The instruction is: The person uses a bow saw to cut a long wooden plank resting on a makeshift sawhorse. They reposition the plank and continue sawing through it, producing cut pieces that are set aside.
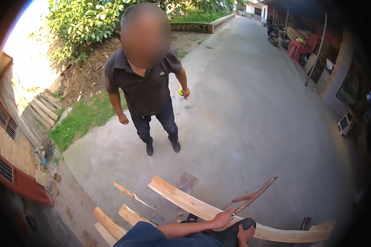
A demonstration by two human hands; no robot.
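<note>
A wooden frame saw (256,196) is gripped at its near end by the left hand (222,219), near a long pale plank (185,201). The right hand (246,234) is laid, unclenched, over the dark-clad knee (246,223). Beyond, a person (140,92) in a polo shirt (146,99) is observed standing on concrete (251,107).

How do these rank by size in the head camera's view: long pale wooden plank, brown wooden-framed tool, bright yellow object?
1. Long pale wooden plank
2. Brown wooden-framed tool
3. Bright yellow object
</note>
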